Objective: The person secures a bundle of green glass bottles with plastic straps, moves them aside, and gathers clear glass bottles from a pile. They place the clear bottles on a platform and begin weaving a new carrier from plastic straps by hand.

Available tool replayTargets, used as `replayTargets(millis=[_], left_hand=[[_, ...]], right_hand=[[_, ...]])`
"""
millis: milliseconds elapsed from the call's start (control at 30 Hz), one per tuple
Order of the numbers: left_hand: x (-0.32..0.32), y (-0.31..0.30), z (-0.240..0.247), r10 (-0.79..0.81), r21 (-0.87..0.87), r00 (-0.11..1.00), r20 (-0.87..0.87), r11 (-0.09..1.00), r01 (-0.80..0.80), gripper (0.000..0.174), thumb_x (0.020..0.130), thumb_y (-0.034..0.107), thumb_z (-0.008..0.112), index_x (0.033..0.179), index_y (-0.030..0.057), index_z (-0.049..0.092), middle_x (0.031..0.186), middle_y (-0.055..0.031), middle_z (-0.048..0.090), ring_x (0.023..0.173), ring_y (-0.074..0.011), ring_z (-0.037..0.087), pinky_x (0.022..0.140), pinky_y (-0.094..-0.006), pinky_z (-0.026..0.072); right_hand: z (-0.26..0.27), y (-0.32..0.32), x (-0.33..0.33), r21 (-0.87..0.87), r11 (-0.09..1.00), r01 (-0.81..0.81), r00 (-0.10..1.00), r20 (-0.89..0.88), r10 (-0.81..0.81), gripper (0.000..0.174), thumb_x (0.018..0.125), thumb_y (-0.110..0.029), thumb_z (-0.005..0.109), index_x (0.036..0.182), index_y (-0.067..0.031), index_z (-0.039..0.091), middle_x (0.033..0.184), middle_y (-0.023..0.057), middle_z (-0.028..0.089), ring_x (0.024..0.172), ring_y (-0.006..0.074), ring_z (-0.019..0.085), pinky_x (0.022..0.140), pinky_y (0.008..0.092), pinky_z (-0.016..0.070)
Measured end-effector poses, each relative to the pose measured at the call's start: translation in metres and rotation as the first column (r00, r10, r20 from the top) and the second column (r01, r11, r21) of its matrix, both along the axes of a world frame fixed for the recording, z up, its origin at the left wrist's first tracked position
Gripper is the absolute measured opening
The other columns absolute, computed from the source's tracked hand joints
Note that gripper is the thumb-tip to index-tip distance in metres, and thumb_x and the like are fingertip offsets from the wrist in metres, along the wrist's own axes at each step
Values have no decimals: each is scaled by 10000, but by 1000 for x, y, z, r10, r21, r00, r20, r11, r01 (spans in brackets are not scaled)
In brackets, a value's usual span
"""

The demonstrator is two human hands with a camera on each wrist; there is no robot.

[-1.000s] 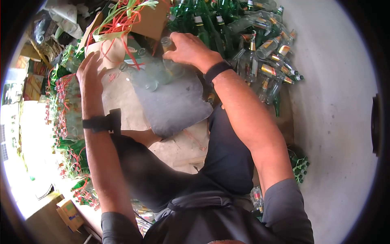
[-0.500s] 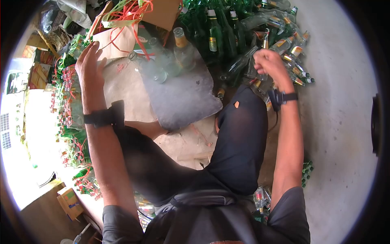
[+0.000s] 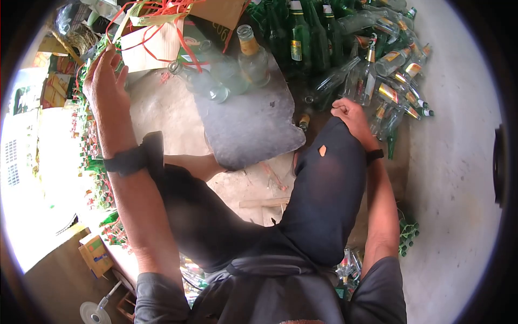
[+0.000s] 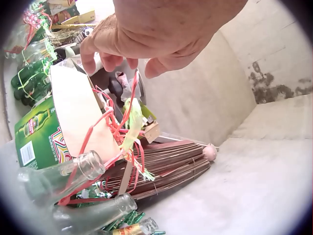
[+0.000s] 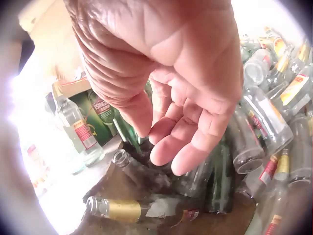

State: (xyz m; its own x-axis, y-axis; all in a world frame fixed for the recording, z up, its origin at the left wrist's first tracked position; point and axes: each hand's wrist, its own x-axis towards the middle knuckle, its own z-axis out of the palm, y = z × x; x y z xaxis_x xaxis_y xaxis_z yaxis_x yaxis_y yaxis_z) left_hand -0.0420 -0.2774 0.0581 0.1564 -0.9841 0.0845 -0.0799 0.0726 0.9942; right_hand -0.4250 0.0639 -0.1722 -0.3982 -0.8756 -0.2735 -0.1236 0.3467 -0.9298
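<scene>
My left hand (image 3: 109, 86) is raised beside the cardboard box (image 3: 151, 47), its fingers relaxed and holding nothing. Red plastic straps (image 4: 93, 128) trail over the box close below those fingers in the left wrist view. Above my right knee is my right hand (image 3: 353, 121), fingers loosely curled, with nothing between thumb and fingertips in the right wrist view. Three clear glass bottles stand grouped on a grey board (image 3: 251, 127); the nearest to the right hand is one with a gold neck label (image 3: 253, 62). A clear bottle with a gold neck band (image 5: 124, 210) lies beneath the right hand.
Green bottles (image 3: 300, 40) stand at the back, beside a heap of lying clear bottles (image 3: 391, 62) along the pale wall (image 3: 453, 162). Strapped bundles of bottles (image 3: 100, 183) line the left side. A bundle of flat cardboard (image 4: 166, 169) lies beyond the box.
My right hand has let go of the gold-necked clear bottle, which now stands on the board, and has moved right and back to the knee. The left hand stays raised near the box.
</scene>
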Motion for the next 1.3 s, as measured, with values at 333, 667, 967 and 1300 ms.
replayTargets(millis=[333, 667, 967, 1300], left_hand=[[0, 8, 7, -268, -62, 963, 15, 961, 269, 208, 936, 212, 767, 1086, 87, 697, 1098, -24, 676, 1132, -174, 618, 987, -426, 492], [-5, 3, 10, -138, 50, 968, -209, 987, 151, 216, 939, 173, 756, 1114, 60, 698, 1112, -57, 698, 1152, -199, 636, 1019, -447, 499], [-7, 10, 9, -169, 2, 966, -194, 985, 173, 326, 976, 202, 709, 1217, -13, 667, 1216, -104, 651, 1215, -223, 603, 1019, -423, 515], [-13, 2, 2, -110, 54, 963, -246, 990, 127, 283, 940, 163, 754, 1159, 8, 665, 1155, -94, 669, 1153, -241, 634, 975, -466, 533]], right_hand=[[5, -52, 34, 146, 982, -122, 930, -330, 164, 439, 877, -140, 753, 1287, -66, 615, 891, 77, 657, 781, 210, 653, 742, 355, 531], [-42, -75, 52, 78, 982, -174, 600, -782, 169, 375, 864, -207, 754, 1210, -148, 624, 1061, 109, 677, 923, 394, 683, 753, 484, 559], [-21, -62, 54, -90, 975, -204, 654, -754, 67, 331, 854, -147, 760, 1163, -125, 642, 1021, 94, 671, 837, 375, 685, 694, 473, 554], [75, -40, 47, -148, 982, -119, 793, -609, 5, 319, 827, -60, 792, 1130, -32, 697, 1013, 123, 723, 710, 212, 716, 655, 324, 575]])
